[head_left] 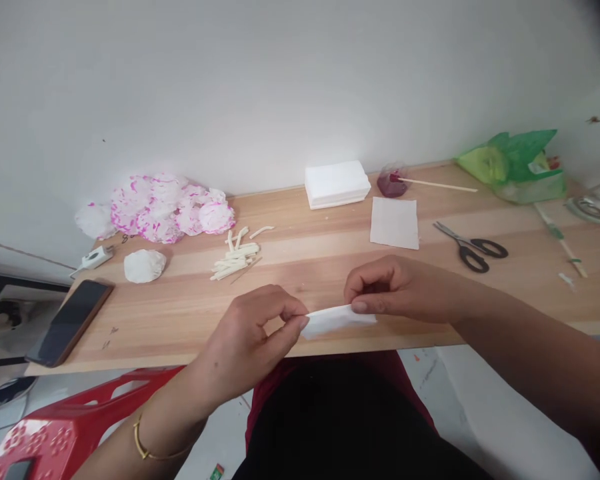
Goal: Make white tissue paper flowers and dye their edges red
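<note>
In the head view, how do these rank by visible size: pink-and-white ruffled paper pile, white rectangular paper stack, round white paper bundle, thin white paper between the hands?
1. Ruffled paper pile
2. Paper stack
Smaller, unranked: round bundle and thin paper; they look close, and the latter is partly hidden.

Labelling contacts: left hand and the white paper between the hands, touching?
Touching. The head view shows the left hand pinching one end of the white paper between thumb and forefinger.
</note>
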Demonstrator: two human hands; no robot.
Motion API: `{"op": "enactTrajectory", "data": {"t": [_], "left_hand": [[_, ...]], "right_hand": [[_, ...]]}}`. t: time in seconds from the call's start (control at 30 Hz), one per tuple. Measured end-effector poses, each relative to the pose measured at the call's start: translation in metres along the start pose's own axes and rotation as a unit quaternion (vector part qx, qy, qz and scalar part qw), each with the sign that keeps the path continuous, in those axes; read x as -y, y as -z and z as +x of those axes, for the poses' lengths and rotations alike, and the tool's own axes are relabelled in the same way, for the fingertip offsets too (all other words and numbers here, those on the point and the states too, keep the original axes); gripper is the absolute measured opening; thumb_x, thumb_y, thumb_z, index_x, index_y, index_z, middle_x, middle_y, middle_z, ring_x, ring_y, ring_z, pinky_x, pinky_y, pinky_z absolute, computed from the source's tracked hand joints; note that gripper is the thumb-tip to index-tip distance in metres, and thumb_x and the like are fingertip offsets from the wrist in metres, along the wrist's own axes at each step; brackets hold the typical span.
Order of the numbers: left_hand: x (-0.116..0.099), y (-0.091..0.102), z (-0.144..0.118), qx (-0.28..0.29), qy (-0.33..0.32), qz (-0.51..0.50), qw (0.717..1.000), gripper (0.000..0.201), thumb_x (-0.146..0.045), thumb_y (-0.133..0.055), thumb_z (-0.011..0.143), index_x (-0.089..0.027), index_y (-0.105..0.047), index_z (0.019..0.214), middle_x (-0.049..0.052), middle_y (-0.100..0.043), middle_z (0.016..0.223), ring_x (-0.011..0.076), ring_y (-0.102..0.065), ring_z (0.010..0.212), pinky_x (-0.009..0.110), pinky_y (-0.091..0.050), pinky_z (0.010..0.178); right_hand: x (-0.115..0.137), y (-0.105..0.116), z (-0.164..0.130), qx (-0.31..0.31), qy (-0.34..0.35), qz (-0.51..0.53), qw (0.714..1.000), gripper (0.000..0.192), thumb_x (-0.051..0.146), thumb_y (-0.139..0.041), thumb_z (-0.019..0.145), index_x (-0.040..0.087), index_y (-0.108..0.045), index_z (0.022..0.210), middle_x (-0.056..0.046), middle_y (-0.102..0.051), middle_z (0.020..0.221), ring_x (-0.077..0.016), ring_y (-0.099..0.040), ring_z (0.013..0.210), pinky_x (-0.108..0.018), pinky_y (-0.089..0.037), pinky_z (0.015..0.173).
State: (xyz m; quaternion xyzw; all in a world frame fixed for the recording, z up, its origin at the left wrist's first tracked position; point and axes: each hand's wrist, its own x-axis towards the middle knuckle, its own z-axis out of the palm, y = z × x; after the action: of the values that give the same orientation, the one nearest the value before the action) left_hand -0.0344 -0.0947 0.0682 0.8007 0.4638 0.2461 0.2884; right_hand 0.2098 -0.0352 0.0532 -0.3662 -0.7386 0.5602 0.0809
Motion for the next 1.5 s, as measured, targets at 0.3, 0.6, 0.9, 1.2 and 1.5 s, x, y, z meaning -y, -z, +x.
{"op": "enactTrajectory", "data": {"t": [0.3,0.6,0.9,1.2,1.5], "left_hand": [[0.082,-0.037,0.048,-0.019,-0.016,0.165,0.986,0.014,-0.013,-0.054,0.080,-0.018,-0.067,0.076,0.004,-0.064,0.078,0.0172,-0.058,0.078,0.032,-0.046,0.072],[0.102,-0.045,0.045,-0.060,-0.108,0.244,0.962,0.016,-0.021,-0.050,0.087,-0.017,-0.066,0.084,0.006,-0.062,0.077,0.0187,-0.053,0.078,0.037,-0.040,0.075],[0.094,-0.045,0.042,-0.050,-0.163,0.309,0.936,0.021,-0.012,-0.044,0.088,-0.017,-0.060,0.077,0.005,-0.059,0.074,0.0180,-0.046,0.075,0.038,-0.037,0.078],[0.092,-0.043,0.040,-0.035,-0.200,0.350,0.915,0.017,-0.011,-0.044,0.088,-0.016,-0.059,0.082,0.006,-0.059,0.076,0.0178,-0.046,0.077,0.041,-0.041,0.085],[0.091,-0.033,0.028,0.044,-0.208,0.371,0.904,0.021,-0.013,-0.042,0.090,-0.014,-0.056,0.105,0.009,-0.062,0.093,0.0215,-0.053,0.094,0.048,-0.039,0.094]], "right_hand": [[-0.046,0.005,0.058,-0.117,0.034,-0.191,0.974,0.021,0.027,-0.047,0.087,0.019,-0.066,0.086,-0.003,-0.068,0.087,-0.0177,-0.059,0.080,-0.029,-0.042,0.071],[-0.064,-0.003,0.059,-0.146,0.115,-0.327,0.926,0.021,0.020,-0.045,0.091,0.016,-0.065,0.085,-0.007,-0.063,0.084,-0.0183,-0.056,0.080,-0.030,-0.043,0.071],[-0.071,-0.007,0.057,-0.145,0.158,-0.384,0.898,0.021,0.014,-0.045,0.090,0.014,-0.065,0.082,-0.009,-0.061,0.085,-0.0188,-0.051,0.081,-0.031,-0.044,0.070],[-0.068,-0.013,0.048,-0.132,0.207,-0.468,0.849,0.027,0.004,-0.039,0.089,0.011,-0.065,0.090,-0.013,-0.061,0.088,-0.0218,-0.051,0.087,-0.034,-0.047,0.071],[-0.076,-0.017,0.035,-0.164,0.217,-0.427,0.862,0.033,0.009,-0.037,0.091,0.012,-0.060,0.114,-0.015,-0.062,0.106,-0.0230,-0.054,0.097,-0.044,-0.050,0.082]]}}
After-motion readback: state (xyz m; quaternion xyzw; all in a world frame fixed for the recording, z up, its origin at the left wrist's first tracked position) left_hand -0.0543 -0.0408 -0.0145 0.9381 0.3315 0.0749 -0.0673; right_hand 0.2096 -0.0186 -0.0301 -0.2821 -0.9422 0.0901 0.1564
